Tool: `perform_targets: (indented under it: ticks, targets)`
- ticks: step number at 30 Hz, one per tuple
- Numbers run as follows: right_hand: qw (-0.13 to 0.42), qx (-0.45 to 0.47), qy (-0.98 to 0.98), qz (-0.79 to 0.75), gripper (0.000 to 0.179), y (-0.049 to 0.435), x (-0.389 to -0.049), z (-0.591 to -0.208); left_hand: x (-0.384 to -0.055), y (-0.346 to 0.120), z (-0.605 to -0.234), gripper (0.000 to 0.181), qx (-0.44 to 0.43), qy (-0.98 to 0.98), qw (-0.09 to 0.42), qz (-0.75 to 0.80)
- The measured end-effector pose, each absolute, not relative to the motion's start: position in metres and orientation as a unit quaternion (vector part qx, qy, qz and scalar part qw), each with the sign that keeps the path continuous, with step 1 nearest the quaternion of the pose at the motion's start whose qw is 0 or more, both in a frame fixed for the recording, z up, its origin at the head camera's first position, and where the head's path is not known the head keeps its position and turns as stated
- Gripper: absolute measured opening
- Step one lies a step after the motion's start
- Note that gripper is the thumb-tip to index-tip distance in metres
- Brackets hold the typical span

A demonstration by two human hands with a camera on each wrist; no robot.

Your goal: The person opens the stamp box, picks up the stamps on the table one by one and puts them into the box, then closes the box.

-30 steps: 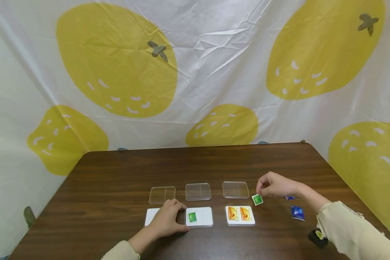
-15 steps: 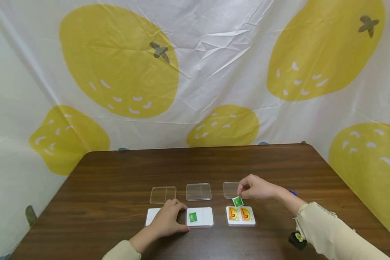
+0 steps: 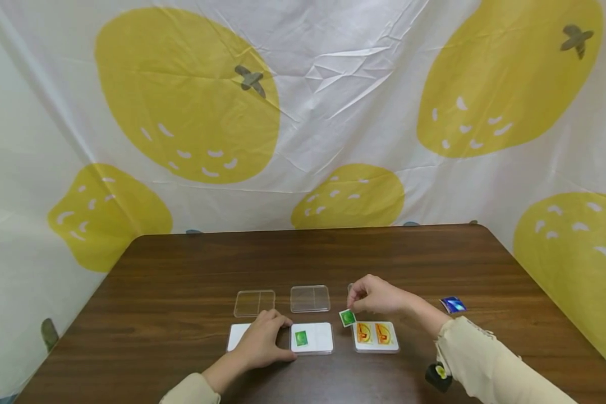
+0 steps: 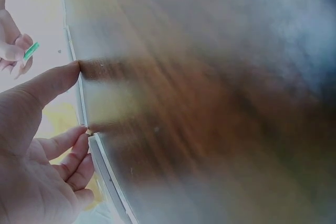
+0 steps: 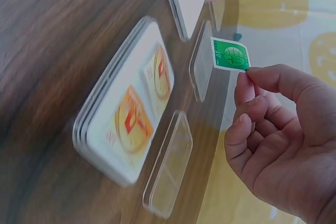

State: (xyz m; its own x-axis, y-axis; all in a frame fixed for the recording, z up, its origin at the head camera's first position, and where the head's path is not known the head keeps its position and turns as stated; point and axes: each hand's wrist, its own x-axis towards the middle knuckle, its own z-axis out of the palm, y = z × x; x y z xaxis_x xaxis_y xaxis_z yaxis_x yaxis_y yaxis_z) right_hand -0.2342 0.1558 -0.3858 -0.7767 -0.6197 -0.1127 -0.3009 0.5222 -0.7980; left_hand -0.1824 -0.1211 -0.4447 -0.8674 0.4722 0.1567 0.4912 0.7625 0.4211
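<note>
My right hand (image 3: 376, 294) pinches a green postage stamp (image 5: 231, 54) with a globe print and perforated edges between thumb and index finger. The stamp is held in the air, left of the right-hand flat case (image 3: 376, 347), which bears two orange stamps (image 5: 132, 121) side by side. My left hand (image 3: 262, 339) holds the left end of the middle white-topped case (image 3: 320, 339), thumb at its near corner and index finger at the far one. Another green stamp (image 3: 301, 338) lies on that case's left half. A third white case (image 3: 236, 335) is partly hidden behind my left hand.
Clear plastic lids (image 3: 310, 298) lie in a row behind the cases; the right one (image 5: 170, 166) is mostly covered by my right hand in the head view. A shiny blue piece (image 3: 453, 304) lies on the brown table (image 3: 192, 264) at right. A lemon-print cloth (image 3: 303, 112) hangs behind.
My right hand has carried the green stamp leftward, from right of the orange-stamp case past its far side to its left. My left hand has stayed on the middle case.
</note>
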Motion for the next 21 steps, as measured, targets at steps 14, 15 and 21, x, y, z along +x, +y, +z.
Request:
perform_targets:
  ticks: [14,15,21]
  targets:
    - [0.183,-0.284,0.840,-0.425,0.005,0.127,-0.228,-0.399,-0.183,-0.121,-0.445,0.054,-0.258,-0.938,0.024,-0.229]
    - [0.183,-0.284,0.838,-0.429,0.005,0.126,-0.227,-0.400,-0.183,-0.121,-0.445,0.054,-0.258,-0.938,0.024,-0.229]
    - [0.185,-0.260,0.834,-0.450,0.005,0.114,-0.223,-0.409,-0.183,-0.121,-0.445,0.053,-0.259,-0.937,0.027,-0.232]
